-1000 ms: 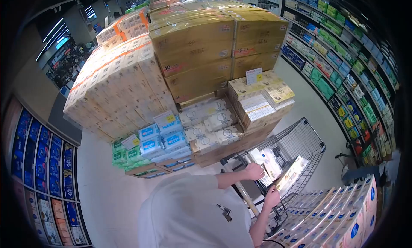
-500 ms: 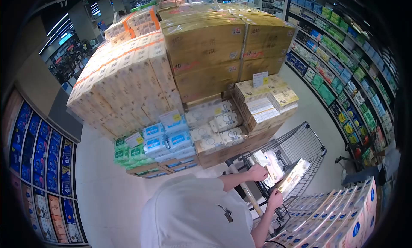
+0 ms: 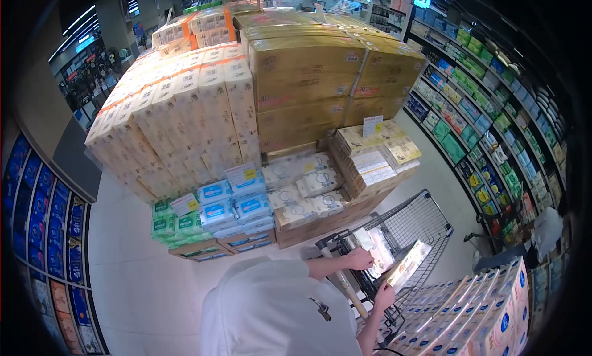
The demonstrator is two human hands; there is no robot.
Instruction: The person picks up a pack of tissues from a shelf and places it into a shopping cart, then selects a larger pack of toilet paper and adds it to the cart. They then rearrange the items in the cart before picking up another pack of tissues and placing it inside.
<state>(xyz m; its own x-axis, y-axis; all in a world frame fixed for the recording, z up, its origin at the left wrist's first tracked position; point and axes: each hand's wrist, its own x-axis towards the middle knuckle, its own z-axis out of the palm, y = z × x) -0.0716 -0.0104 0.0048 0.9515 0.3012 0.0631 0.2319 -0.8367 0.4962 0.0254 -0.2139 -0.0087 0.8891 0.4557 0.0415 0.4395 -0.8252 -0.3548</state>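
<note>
My right hand (image 3: 385,296) is closed on the near end of a long white and gold pack (image 3: 411,263), which slants over the shopping cart (image 3: 425,214). Curled beside it, my left hand (image 3: 361,258) is at the near edge of a white and pink pack (image 3: 380,257) in the cart's upper seat area. What its fingers grip, if anything, is hidden. A smaller white item (image 3: 362,237) lies next to that pack. The cart's handle (image 3: 345,282) passes beneath my forearms.
Ahead stands a display of gold cartons (image 3: 308,78), tall cream tissue packs (image 3: 185,109), blue wipe packs (image 3: 217,213) and green packs (image 3: 189,223). Stacked packs with blue logos (image 3: 468,306) border the cart at lower right. Stocked shelves (image 3: 468,115) line the right; a person (image 3: 546,233) is at the far right.
My view has shifted, so the display and cart sit slightly differently in it. Both hands keep nearly the same places over the cart, and the long pack stays in my right hand.
</note>
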